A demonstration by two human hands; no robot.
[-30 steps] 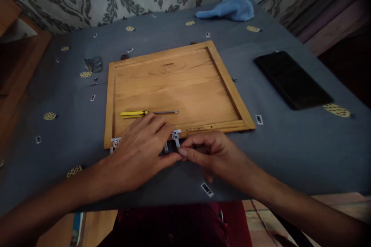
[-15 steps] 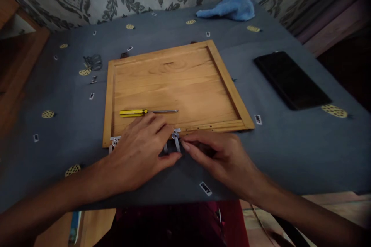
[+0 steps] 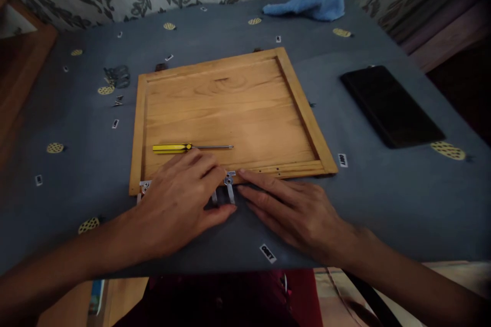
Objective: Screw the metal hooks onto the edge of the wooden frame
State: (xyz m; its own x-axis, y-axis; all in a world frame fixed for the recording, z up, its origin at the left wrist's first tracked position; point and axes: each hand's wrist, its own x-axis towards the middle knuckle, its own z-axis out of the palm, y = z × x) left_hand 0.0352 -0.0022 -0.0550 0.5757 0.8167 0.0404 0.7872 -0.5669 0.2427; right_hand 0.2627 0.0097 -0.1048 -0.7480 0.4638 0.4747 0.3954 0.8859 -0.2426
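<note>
A framed wooden panel [image 3: 226,107] lies flat on the table. Along its near edge sits a silvery metal bracket [image 3: 229,184], most of it hidden under my left hand [image 3: 184,189]. The fingers of that hand curl over the bracket and the panel's edge, with the thumb on the near side, gripping it. My right hand [image 3: 295,209] rests just right of the bracket, its fingers stretched out at the edge and holding nothing I can see. A screwdriver [image 3: 172,148] with a yellow handle lies on the panel just beyond my left hand.
A black phone-like slab [image 3: 391,107] lies on the right of the patterned grey tablecloth [image 3: 383,204]. At the back is a blue cloth [image 3: 310,4]. Small dark metal pieces [image 3: 118,76] lie left of the panel. A wooden furniture piece [image 3: 26,71] stands at far left.
My right hand has gone from pinched fingertips beside the bracket to fingers stretched out against the edge. My left hand keeps its place on the bracket. The view has shifted slightly.
</note>
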